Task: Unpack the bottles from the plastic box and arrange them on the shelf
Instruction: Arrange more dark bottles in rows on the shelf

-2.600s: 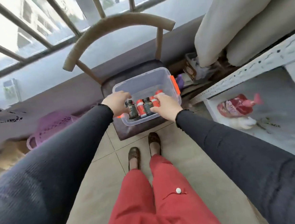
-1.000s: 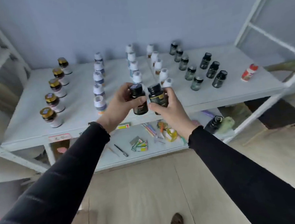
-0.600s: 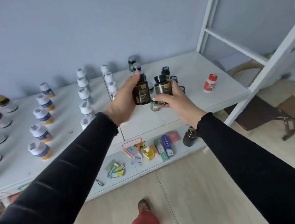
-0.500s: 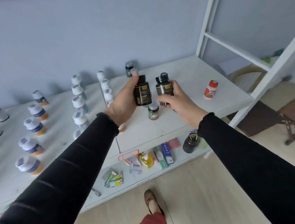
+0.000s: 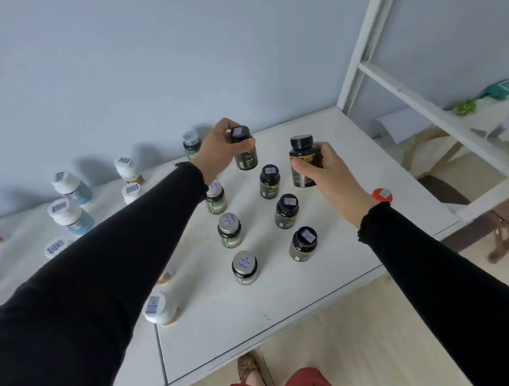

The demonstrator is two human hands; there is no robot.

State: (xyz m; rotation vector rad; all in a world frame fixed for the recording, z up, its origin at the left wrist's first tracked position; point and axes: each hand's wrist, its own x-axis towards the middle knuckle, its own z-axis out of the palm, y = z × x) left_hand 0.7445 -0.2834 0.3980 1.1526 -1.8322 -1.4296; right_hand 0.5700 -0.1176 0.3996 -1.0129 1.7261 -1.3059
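My left hand (image 5: 217,148) grips a dark bottle (image 5: 244,151) by its black cap, low over the white shelf (image 5: 351,161) at the far end of a row of black-capped bottles (image 5: 285,211). My right hand (image 5: 326,173) holds a second dark bottle (image 5: 302,163) upright, above the shelf and to the right of that row. A parallel row of silver-capped bottles (image 5: 229,229) stands just to the left. The plastic box is out of view.
White-capped bottles (image 5: 71,214) stand in rows further left, partly behind my left arm. A red-capped bottle (image 5: 382,195) peeks out behind my right wrist. The shelf's white post (image 5: 357,38) and crossbar rise at the right; a chair stands beyond them.
I have stepped closer to the shelf. Both hands have moved apart: the left carried its bottle to the back of the black-capped row, and the right shifted its bottle to the right.
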